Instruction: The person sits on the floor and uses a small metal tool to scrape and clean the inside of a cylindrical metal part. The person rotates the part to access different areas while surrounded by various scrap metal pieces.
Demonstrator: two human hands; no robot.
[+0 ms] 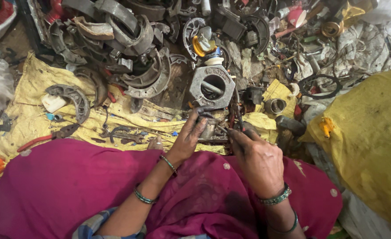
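Scrap metal is crowding the floor ahead of the person, with a yellow cloth (32, 110) spreading beneath much of it and a magenta garment (71, 186) covering the lap in the foreground. Low at the centre, the left hand (190, 135) is curling around a small grimy metal part (209, 128), its blackened fingers bending over the top and gripping it at the edge of the lap. Just beside it, the right hand (257, 159) is closing its fingers on a thin tool (236, 118), which is standing nearly upright with its lower end passing behind the fingers; its tip is meeting the metal part somewhere behind the fingers, and the exact contact is hard to make out. Both hands are dark with grease, and green bangles (275, 198) are circling the wrists. Beyond the hands, a grey square casting with a round bore (212, 86) is lying flat on the pile, with a short bar showing inside the hole. Curved brake shoes (149, 79) are heaping up to the left, and one more (71, 99) is lying alone on the cloth. Red-handled pliers (49, 136) are resting near the lap edge on the left. A yellow sack (363, 137) is filling the right side, partly cut off by the frame. Much of the far clutter is tangling together and staying too jumbled to identify.
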